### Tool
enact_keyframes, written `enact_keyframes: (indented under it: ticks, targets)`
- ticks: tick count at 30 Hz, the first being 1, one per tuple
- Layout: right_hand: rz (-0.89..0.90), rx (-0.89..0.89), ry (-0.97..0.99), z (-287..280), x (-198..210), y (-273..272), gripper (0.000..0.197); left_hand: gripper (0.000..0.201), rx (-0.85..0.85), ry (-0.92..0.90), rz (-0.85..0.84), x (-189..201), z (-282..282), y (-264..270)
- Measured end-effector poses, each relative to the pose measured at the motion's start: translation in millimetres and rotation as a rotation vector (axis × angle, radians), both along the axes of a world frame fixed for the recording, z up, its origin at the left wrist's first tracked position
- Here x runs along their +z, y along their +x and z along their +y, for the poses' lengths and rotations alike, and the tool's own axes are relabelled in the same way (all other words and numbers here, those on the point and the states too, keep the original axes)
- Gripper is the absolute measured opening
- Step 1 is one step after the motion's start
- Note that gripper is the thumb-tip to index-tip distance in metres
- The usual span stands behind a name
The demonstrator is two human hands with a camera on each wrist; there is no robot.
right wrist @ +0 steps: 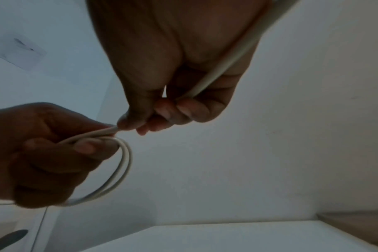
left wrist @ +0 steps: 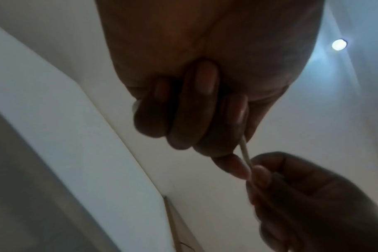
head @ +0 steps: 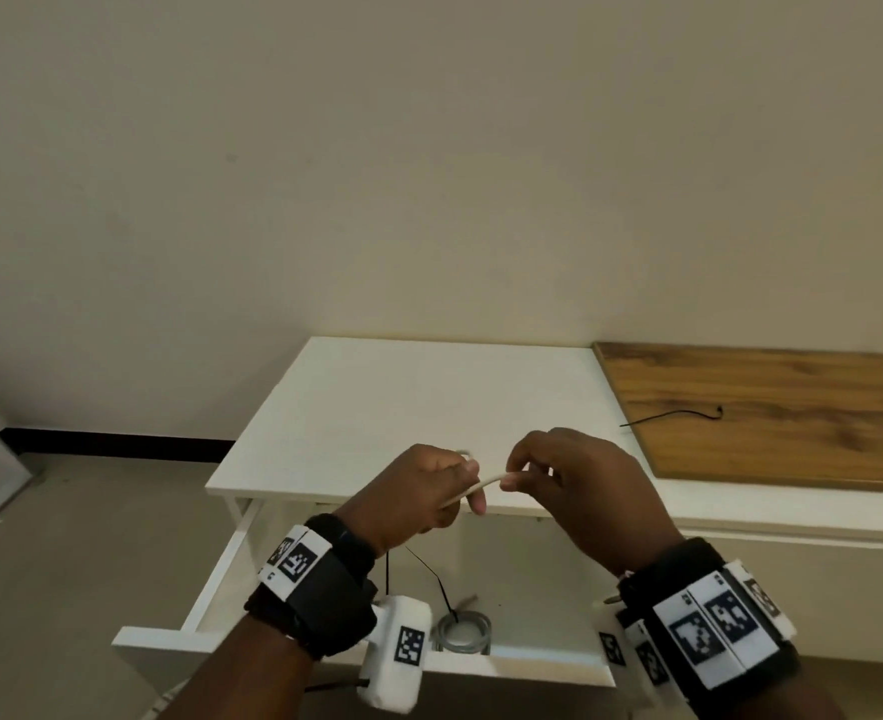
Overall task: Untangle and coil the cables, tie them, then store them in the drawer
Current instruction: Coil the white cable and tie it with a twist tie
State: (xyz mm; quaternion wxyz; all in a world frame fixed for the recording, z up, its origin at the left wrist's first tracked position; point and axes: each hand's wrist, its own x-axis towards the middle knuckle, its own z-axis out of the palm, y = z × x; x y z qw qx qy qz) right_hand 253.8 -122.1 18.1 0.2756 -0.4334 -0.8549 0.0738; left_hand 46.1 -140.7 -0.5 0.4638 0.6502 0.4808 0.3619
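Observation:
A white cable runs between both hands above the front edge of the white table. My left hand grips a small coil of it; the loops hang out of that fist in the right wrist view. My right hand pinches the cable's free stretch between thumb and fingertips, and the cable runs on across its palm. In the left wrist view the cable spans the short gap between the two hands. Below them the white drawer stands pulled out.
A coiled grey cable with a thin black tie lies in the drawer near its front panel. A thin black wire lies on the wooden board to the right. Bare wall behind; floor at the left.

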Motion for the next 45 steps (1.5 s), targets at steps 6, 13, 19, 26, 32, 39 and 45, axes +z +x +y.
enact_keyframes:
  ticks: [6,13,19,26,32,39,45]
  targets:
    - [-0.071,-0.021,0.276,13.1,-4.1,7.0,0.019,0.039,-0.199,-0.381,-0.429,3.9,0.5,-16.3]
    - [0.094,-0.072,0.361,25.1,-12.6,17.3,0.031,0.041,-0.602,-0.524,-0.856,7.0,-3.0,-1.4]
    - [-0.16,-0.029,-0.081,18.0,-31.9,-7.6,0.087,0.034,-0.309,-0.271,-1.222,16.7,-1.0,-8.5]
    - [-0.409,0.145,-0.219,-14.4,-61.5,-67.3,0.061,0.051,0.234,0.022,-1.258,26.4,-0.2,-11.5]
    - [-0.397,0.17,-0.118,-31.7,-34.7,-63.7,0.012,0.05,0.429,0.095,-1.142,8.3,7.7,-33.2]
    - [-0.401,0.261,-0.052,-37.4,-13.5,-51.3,0.028,0.056,0.431,0.128,-0.996,0.7,10.9,-20.7]
    - [-0.144,0.257,0.106,-26.5,1.4,-38.2,0.014,0.039,0.248,0.148,-0.214,-8.0,-2.8,3.4]
